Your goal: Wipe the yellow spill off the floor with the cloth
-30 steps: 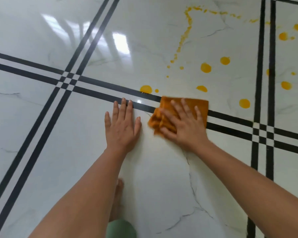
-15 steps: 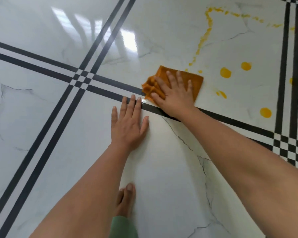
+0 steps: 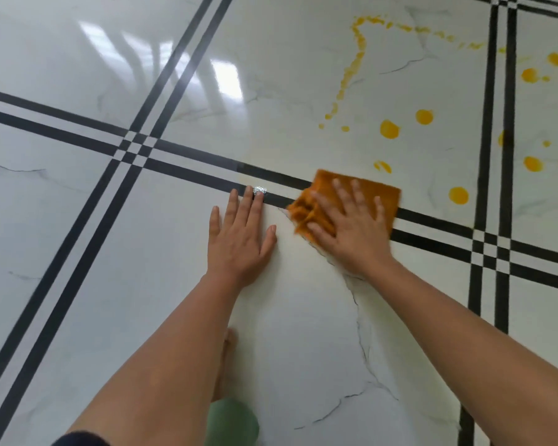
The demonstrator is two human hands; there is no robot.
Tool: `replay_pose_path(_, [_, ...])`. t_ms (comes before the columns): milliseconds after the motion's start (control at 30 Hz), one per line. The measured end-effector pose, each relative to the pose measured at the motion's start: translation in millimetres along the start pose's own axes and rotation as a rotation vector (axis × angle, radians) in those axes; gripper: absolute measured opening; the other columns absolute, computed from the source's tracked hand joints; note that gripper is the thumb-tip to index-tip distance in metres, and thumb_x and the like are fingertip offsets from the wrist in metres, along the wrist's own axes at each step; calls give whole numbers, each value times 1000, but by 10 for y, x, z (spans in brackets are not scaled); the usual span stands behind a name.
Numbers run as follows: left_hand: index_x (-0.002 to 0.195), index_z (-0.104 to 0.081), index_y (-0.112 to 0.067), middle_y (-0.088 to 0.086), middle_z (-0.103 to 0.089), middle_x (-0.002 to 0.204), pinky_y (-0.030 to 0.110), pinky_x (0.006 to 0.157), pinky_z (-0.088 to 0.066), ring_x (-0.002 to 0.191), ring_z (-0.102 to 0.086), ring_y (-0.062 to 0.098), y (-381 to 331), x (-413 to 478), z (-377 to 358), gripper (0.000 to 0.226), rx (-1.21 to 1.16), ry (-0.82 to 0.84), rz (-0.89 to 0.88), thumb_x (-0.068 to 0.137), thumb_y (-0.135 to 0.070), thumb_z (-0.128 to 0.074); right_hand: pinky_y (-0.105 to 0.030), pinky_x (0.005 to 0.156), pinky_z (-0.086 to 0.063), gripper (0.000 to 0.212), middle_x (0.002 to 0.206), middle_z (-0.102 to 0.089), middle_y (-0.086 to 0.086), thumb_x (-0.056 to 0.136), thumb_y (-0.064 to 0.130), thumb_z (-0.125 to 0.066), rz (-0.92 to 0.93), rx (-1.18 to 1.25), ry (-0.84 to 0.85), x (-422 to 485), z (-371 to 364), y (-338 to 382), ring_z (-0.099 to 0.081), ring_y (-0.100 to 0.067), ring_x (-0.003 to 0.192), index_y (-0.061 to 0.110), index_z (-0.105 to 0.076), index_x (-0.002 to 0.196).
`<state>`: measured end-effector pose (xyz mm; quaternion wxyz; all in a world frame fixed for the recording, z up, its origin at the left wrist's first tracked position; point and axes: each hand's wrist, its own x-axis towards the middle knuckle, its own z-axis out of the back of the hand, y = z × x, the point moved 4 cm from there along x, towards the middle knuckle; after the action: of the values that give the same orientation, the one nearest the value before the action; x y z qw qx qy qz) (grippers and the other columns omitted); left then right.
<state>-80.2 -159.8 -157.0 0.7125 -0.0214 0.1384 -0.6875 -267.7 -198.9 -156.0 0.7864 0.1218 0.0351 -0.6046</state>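
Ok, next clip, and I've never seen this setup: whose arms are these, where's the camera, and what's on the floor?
No machine here: these are a person's bare arms, filmed from a wide-angle camera on their head, looking down. The left hand rests flat on the glossy white marble-patterned floor. The right hand presses an orange cloth flat over the black stripes. Beyond the cloth lie round yellow spill drops and a dotted yellow trail, not yet wiped. A bare foot shows below.

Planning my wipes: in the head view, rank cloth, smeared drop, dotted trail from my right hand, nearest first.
1. The cloth, under the right hand.
2. The smeared drop, just beyond the cloth.
3. The dotted trail, far ahead.
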Motion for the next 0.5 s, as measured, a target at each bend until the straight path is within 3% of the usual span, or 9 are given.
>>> replay_pose_path(67, [149,-1,-22,-4,2,158,40,115,5,145,7,15,-163,11,-23,71,-6,17,-25,86,-53,-6,-54,112,3,59,159,5,4,89,66,-19,-216,91,25,87,48,-223,11,-23,145,49,-5,144])
replay_pose_path(167, [149,-2,-22,-4,1,158,39,115,5,145,7,15,-383,62,-49,69,-11,10,-49,87,-51,-9,-55,112,1,55,159,0,0,94,58,-26,-168,134,7,19,80,-102,7,-26,145,45,-12,145])
replay_pose_path(233, [149,-2,-21,-3,3,158,39,115,6,145,8,15,-506,60,-76,67,-14,16,-71,89,-50,-10,-55,111,-9,51,157,-18,-4,95,50,-34,-101,125,-59,-238,61,-103,-9,-28,145,39,-27,144])
replay_pose_path(300, [149,-1,-21,-3,4,158,40,115,6,144,10,15,-634,37,-101,63,-10,35,-85,93,-47,-12,-55,104,-25,47,143,-41,-14,95,43,-41,-179,113,-126,-473,105,-225,-33,-33,135,25,-45,138])
replay_pose_path(367, [149,-1,-21,-2,5,158,40,115,7,144,10,15,-780,22,-96,61,-4,48,-97,95,-46,-13,-48,93,-35,43,125,-52,-12,95,41,-38,-256,176,-181,-508,243,-365,-46,-30,119,17,-53,127])
replay_pose_path(433, [149,-1,-21,-2,5,158,39,114,8,144,10,15,-932,27,-65,61,2,48,-122,95,-46,-11,-41,91,-39,37,119,-57,-6,97,37,-38,-319,476,-203,-457,432,-479,-50,-24,113,16,-53,123])
replay_pose_path(500, [149,1,-21,-3,7,158,38,114,11,144,12,14,-1069,36,-36,59,-9,48,-140,97,-44,-14,-37,94,-44,32,115,-62,-5,97,33,-44,-464,926,-166,-425,582,-718,-56,-21,108,16,-55,121])
